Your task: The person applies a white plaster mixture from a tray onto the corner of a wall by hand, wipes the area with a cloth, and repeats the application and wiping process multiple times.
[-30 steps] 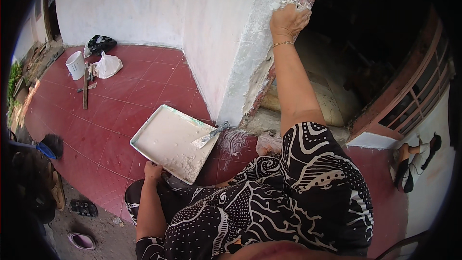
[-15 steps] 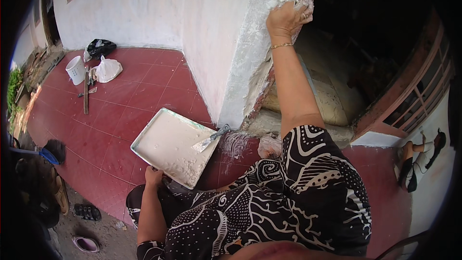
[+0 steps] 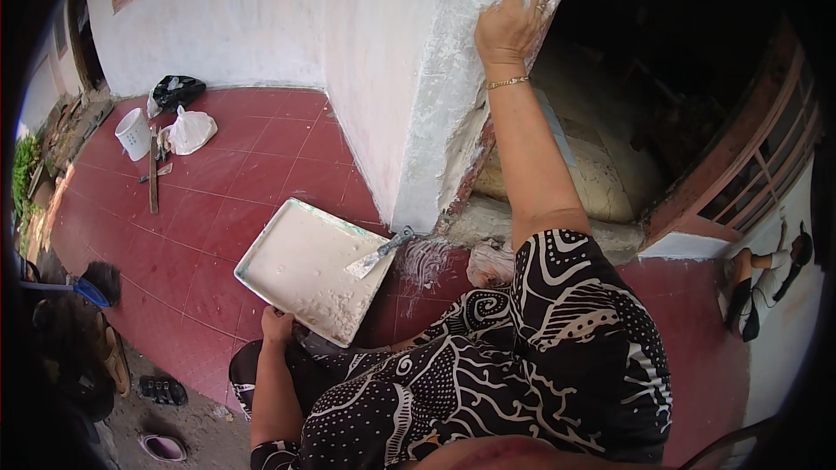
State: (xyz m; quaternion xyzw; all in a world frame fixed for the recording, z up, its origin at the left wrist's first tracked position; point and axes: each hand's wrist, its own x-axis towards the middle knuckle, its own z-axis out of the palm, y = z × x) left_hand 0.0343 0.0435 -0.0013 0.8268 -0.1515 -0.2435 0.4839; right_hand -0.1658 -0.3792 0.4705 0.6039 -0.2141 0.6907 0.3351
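Observation:
My right hand (image 3: 515, 22), smeared with white paste, is raised against the top of the rough white wall edge (image 3: 442, 113) beside the dark doorway. Its coated fingers lie stretched out and somewhat apart along the edge; whether paste is under the palm is hidden. Low down, my left hand (image 3: 278, 325) grips the near left rim of a shallow rectangular tray (image 3: 263, 235). Creamy white paste (image 3: 300, 252) fills this tray, lumpy toward the near corner. A putty knife (image 3: 380, 252) rests across the tray's right side, its blade in the paste and its handle over the rim.
Red tiles (image 3: 200, 235) cover the porch floor. A white bucket (image 3: 133, 134), a white plastic bag (image 3: 192, 130), a black bag (image 3: 178, 91) and a wooden strip (image 3: 153, 183) are at far left. Footwear (image 3: 162, 390) and a blue dustpan (image 3: 91, 291) lie lower left. Another person (image 3: 766, 283) is at far right.
My right hand has moved slightly up the wall edge, and its fingers have gone from curled to stretched out. The left hand stays on the tray rim.

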